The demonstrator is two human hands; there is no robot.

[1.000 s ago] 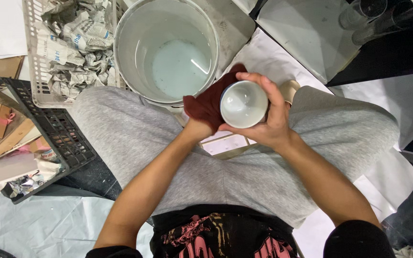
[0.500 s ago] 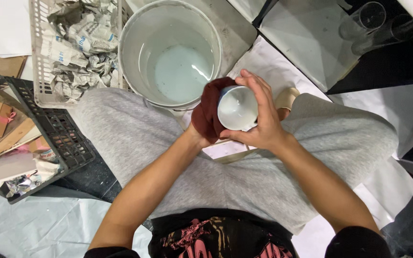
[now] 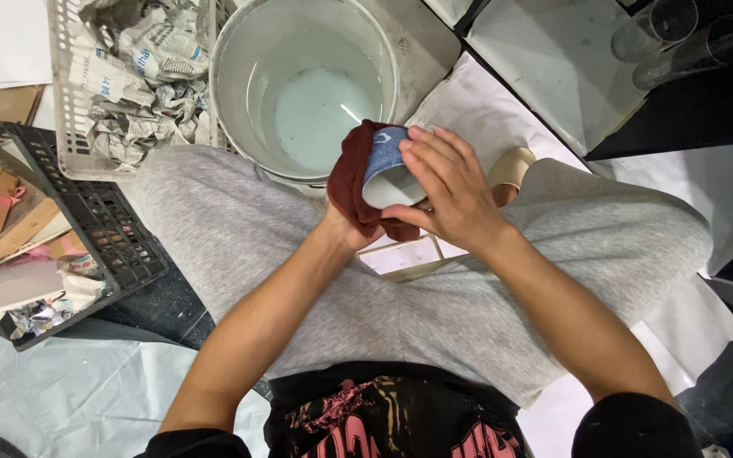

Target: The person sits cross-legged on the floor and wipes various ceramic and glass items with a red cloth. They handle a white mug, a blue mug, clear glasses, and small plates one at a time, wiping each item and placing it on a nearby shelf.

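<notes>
Right hand (image 3: 451, 191) grips a blue-and-white cup (image 3: 386, 170), tilted on its side, over the lap. Left hand (image 3: 351, 222) (mostly hidden) clutches a dark red cloth (image 3: 349, 178) pressed against the cup's left side. White bucket (image 3: 303, 80) just beyond.

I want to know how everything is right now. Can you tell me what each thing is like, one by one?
cup: tipped on its side, held against the cloth
dark red cloth: bunched around the cup
right hand: grip closed on the cup
left hand: mostly hidden under the cloth
white bucket: upright, holds pale water
white basket: holds crumpled newspaper
</notes>
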